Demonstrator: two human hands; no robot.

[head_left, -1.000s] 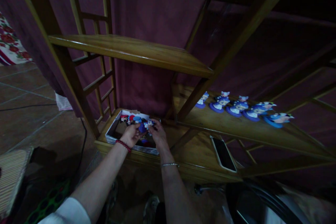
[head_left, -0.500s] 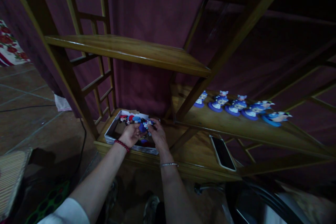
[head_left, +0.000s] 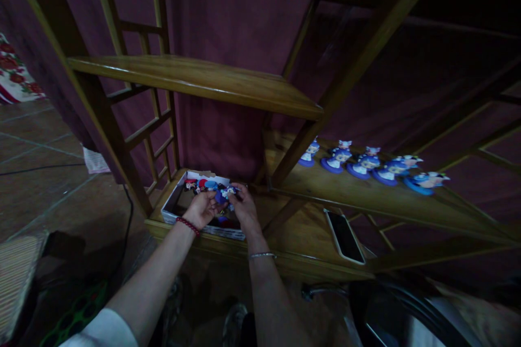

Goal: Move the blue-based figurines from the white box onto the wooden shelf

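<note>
Between my two hands is a small blue, purple and white figurine (head_left: 226, 193), held above a shallow cardboard box (head_left: 173, 195). My left hand (head_left: 202, 209), with a red bead bracelet at the wrist, closes on its purple end. On the other side, my right hand (head_left: 245, 207) grips the white and blue part; a thin silver bangle circles that wrist. More figurines (head_left: 201, 185) in red, blue and black lie in the box, partly hidden behind my hands.
Several purple-based figurines (head_left: 360, 165) stand in a row on the wooden shelf (head_left: 317, 184) at right. Below them a phone (head_left: 345, 236) lies on the lower board. A shelf board (head_left: 195, 81) juts out above the box, and wooden posts (head_left: 101, 135) frame the left.
The figurine has turned slightly between my fingers, its purple end showing a little differently. Both hands stay in nearly the same place over the box.
</note>
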